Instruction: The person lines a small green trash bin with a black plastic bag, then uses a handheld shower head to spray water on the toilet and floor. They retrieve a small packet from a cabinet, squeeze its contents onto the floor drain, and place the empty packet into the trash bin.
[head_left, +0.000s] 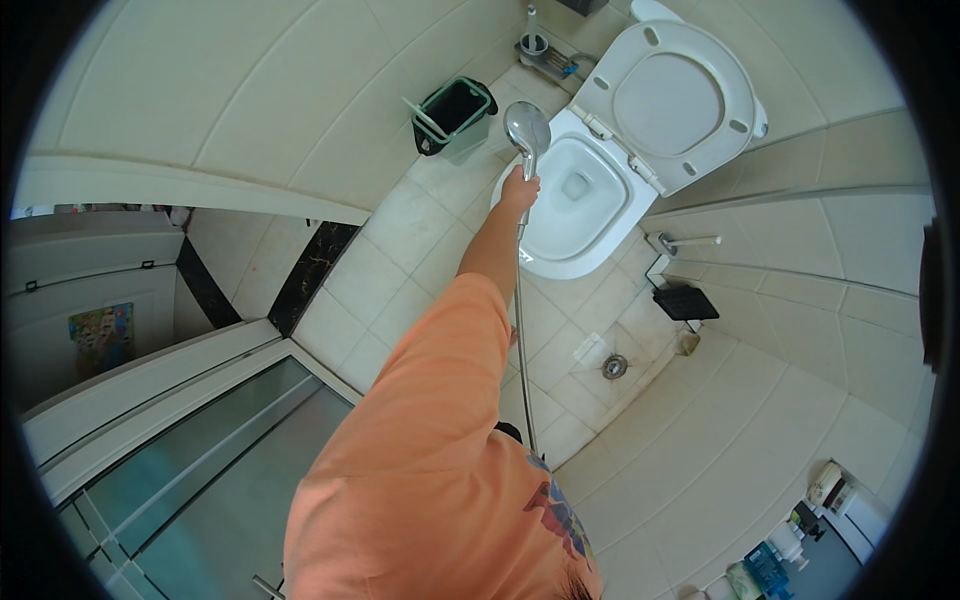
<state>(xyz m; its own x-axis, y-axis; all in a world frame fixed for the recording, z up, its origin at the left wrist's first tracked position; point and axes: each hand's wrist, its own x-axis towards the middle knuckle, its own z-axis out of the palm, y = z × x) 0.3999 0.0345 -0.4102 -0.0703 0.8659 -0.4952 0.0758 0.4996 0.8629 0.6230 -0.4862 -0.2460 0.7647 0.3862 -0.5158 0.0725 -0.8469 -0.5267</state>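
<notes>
My left hand (519, 191) grips the handle of a chrome hand shower (528, 129), its round head pointing away from me. A metal shower hose (523, 352) runs from the handle back along my orange sleeve. Beneath and beside the hand is a white toilet bowl (574, 202), and its seat and lid (667, 105) are raised. No water spray can be made out. My right hand is out of view. A small bit of skin shows beside the sleeve, too little to tell what it belongs to.
A lined waste bin (454, 112) stands by the left wall, near a toilet brush holder (534, 45). A floor drain (614, 367) lies right of the hose. A glass-panelled door (225, 457) is at lower left; bottles (766, 568) stand at lower right.
</notes>
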